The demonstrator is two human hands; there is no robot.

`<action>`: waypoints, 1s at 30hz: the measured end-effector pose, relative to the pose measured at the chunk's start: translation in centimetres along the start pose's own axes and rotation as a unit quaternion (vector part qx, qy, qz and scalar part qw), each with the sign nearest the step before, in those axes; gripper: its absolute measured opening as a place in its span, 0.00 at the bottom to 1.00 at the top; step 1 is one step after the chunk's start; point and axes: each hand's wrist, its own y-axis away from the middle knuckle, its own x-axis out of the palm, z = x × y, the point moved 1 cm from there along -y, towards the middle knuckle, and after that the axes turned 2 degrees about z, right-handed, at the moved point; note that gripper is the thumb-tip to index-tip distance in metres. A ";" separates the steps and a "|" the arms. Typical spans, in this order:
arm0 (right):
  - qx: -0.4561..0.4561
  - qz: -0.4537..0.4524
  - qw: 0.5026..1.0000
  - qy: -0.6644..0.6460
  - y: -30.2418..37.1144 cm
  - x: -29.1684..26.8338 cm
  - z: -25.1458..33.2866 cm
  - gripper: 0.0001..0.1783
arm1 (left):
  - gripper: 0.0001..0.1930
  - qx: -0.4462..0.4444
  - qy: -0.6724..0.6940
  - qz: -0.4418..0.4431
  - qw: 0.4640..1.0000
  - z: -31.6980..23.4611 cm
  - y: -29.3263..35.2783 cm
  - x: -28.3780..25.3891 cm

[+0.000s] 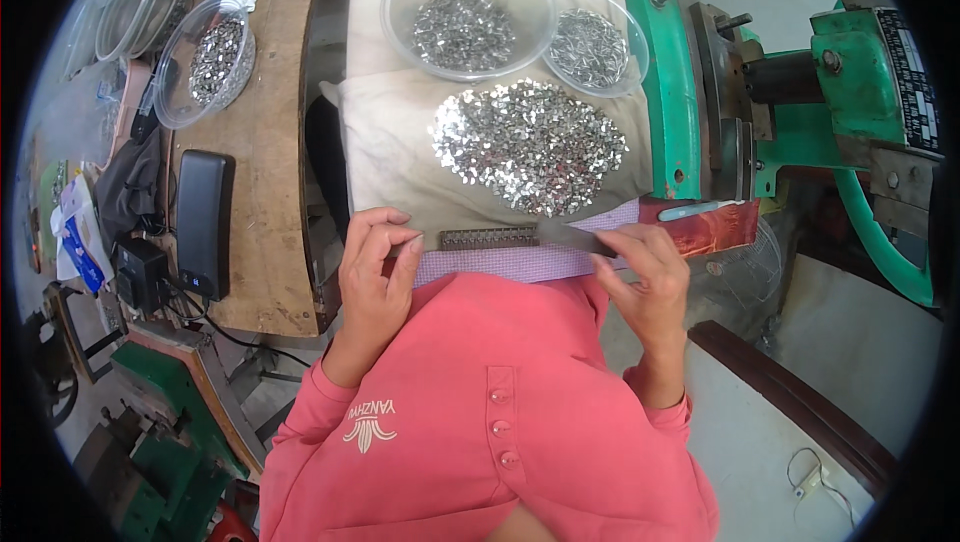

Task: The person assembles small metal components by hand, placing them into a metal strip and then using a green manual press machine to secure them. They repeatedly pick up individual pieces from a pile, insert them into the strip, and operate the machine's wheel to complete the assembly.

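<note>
A slotted dark metal strip (488,238), with small parts along it, lies on the cloth in front of me. My left hand (375,267) is beside its left end, fingers curled and thumb near the index fingertip; anything between them is too small to make out. At the other end, my right hand (645,272) pinches a flat grey metal blade (572,237), whose tip meets or overlaps the strip. Beyond both hands spreads a pile of small shiny metal pieces (535,147).
Behind the pile stand a large clear tub (400,37) and a smaller clear tub (640,52), both holding metal parts. A green machine (675,92) borders the right. On the wooden table (265,142) at left are a black power bank (205,224) and another parts tub (180,102).
</note>
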 end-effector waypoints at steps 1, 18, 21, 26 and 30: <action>-0.012 0.011 1.000 -0.005 -0.7 0.6 0.6 0.15 | 0.04 -0.021 -0.003 0.006 1.000 -0.4 -0.1 -0.1; -0.092 0.131 0.986 -0.055 -4.0 4.7 3.1 0.15 | 0.09 -0.065 -0.111 0.076 0.989 -1.2 -1.0 0.9; -0.086 0.133 0.986 -0.060 -3.9 4.7 3.0 0.15 | 0.08 -0.064 -0.116 0.078 0.988 -1.2 -1.1 1.2; -0.073 0.141 0.985 -0.067 -3.6 4.4 2.9 0.15 | 0.08 -0.053 -0.117 0.084 0.988 -1.2 -0.9 1.2; -0.008 0.085 0.992 -0.092 -2.4 4.4 2.2 0.14 | 0.08 -0.055 -0.117 0.090 0.987 -1.3 -1.0 1.1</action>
